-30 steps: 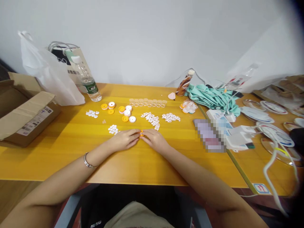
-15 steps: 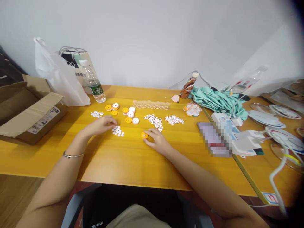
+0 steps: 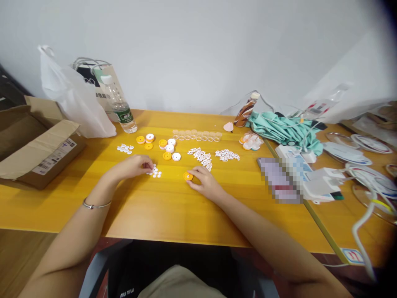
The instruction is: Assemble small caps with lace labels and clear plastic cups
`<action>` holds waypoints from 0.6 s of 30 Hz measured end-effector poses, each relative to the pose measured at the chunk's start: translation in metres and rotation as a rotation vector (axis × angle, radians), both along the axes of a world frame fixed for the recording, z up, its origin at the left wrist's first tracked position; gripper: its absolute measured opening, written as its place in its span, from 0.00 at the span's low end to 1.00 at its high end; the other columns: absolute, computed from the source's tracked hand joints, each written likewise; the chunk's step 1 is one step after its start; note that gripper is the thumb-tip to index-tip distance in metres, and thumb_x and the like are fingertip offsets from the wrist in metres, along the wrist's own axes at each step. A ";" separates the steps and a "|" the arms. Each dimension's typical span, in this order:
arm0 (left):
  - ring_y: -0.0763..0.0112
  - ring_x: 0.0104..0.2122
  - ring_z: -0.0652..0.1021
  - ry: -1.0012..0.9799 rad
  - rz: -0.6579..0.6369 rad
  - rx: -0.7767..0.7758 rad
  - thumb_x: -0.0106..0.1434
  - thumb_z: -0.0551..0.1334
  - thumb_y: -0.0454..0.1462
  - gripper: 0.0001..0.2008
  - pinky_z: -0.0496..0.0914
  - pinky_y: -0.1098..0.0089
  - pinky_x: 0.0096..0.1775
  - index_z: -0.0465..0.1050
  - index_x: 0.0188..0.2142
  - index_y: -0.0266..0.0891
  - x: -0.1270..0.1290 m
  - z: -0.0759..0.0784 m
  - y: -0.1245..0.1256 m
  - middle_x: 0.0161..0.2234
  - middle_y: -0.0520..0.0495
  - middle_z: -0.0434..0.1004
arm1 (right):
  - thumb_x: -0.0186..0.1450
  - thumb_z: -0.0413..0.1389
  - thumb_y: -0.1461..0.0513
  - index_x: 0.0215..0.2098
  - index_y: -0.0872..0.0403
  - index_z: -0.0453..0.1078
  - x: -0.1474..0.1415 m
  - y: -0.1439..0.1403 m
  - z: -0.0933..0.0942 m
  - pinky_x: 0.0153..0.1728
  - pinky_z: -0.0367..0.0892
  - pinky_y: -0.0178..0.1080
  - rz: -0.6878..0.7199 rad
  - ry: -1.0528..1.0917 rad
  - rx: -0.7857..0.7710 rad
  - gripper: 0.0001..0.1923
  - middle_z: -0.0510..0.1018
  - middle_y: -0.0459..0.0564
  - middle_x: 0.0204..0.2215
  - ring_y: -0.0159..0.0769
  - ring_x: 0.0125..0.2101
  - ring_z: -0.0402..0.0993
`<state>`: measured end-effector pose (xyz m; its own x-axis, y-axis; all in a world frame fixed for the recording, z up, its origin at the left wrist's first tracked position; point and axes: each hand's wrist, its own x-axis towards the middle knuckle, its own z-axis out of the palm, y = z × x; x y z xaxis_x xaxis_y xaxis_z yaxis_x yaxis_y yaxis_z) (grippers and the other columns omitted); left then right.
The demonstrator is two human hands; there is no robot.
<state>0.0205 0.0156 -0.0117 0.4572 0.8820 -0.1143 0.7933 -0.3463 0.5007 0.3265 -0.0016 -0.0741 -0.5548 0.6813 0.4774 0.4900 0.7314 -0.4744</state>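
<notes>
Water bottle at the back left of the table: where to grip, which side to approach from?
Grip the water bottle around its mid-body, at the green label, coming from the front right. It stands upright, with a white plastic bag close on its left and a paper bag behind, so only that side looks open.

my left hand point(image 3: 132, 166) on the table point(image 3: 173, 211), fingertips at a pile of small discs point(image 3: 155, 172) | my right hand point(image 3: 207, 183) just right of that — a cap point(image 3: 187, 176) at its fingertips | more caps point(image 3: 161, 145) behind | box point(image 3: 34, 145) far left | bottle point(image 3: 119, 105) behind left
</notes>
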 end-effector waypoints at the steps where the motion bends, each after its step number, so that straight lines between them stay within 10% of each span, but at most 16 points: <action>1: 0.67 0.30 0.77 0.004 0.004 0.000 0.57 0.59 0.44 0.12 0.69 0.70 0.33 0.74 0.33 0.38 0.000 0.000 0.000 0.31 0.47 0.79 | 0.61 0.55 0.63 0.42 0.53 0.69 0.000 0.000 0.000 0.41 0.67 0.42 0.003 0.000 -0.002 0.10 0.73 0.53 0.36 0.39 0.37 0.70; 13: 0.70 0.29 0.76 0.068 -0.051 0.083 0.61 0.57 0.42 0.11 0.66 0.73 0.32 0.75 0.34 0.39 0.001 -0.003 -0.001 0.33 0.47 0.78 | 0.62 0.54 0.62 0.43 0.53 0.69 0.000 -0.001 0.001 0.41 0.67 0.41 0.012 0.000 -0.017 0.10 0.73 0.53 0.37 0.38 0.37 0.70; 18: 0.70 0.28 0.74 0.130 -0.089 0.463 0.63 0.56 0.39 0.10 0.64 0.71 0.32 0.74 0.31 0.38 0.023 0.000 -0.010 0.29 0.47 0.76 | 0.62 0.54 0.62 0.43 0.54 0.69 -0.001 0.000 0.001 0.42 0.67 0.42 0.019 -0.002 -0.021 0.10 0.72 0.53 0.37 0.38 0.38 0.70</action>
<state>0.0431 0.0054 -0.0121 0.5410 0.8119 0.2193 0.7965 -0.5783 0.1765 0.3258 -0.0014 -0.0730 -0.5684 0.6804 0.4626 0.4769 0.7306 -0.4887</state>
